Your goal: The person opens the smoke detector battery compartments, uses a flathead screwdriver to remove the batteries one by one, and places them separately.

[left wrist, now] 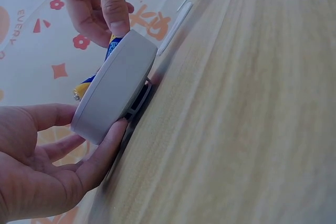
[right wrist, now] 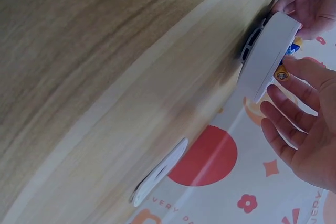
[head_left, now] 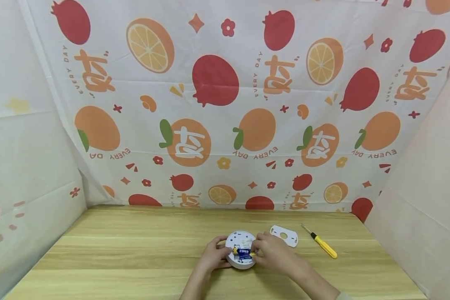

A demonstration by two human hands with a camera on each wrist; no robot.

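Observation:
A round white smoke alarm [head_left: 241, 237] is tilted just above or against the wooden table, its back turned up. My left hand [head_left: 212, 254] grips its left rim, fingers underneath, as the left wrist view shows. Blue-and-yellow batteries [head_left: 243, 252] lie across the back of the alarm; one yellow end [left wrist: 81, 92] sticks out past the rim. With thumb and forefinger, my right hand [head_left: 271, 250] pinches a battery [right wrist: 283, 72] at the right side. Its other fingers [right wrist: 286, 114] are spread loosely. How deep the batteries sit is hidden.
On the table [head_left: 135, 258], a white mounting plate [head_left: 290, 237] lies right of the alarm, close behind my right hand. Farther right lies a yellow-handled screwdriver [head_left: 324, 246]. A fruit-print cloth [head_left: 217, 141] hangs along the table's back edge, with pale cloths at both sides.

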